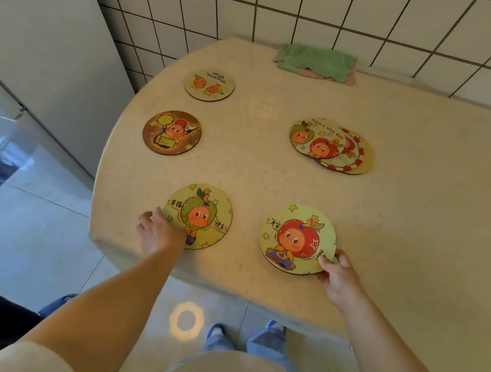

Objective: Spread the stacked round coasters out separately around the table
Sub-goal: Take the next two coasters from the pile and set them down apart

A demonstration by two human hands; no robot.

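Three coasters remained stacked [332,146] far-right on desk [413,232], nearer R hand [338,277]. R hand pinched red-apple coaster [297,239]; L hand [160,231] lay flat on green-apple coaster [201,216].

A single head-worn wide-angle camera is looking steeply down and forward from above the near edge of the table [399,230], facing its far, wall-side edge

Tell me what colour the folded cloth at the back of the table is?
Green, lying over a pink layer, the cloth shows best in the head view.
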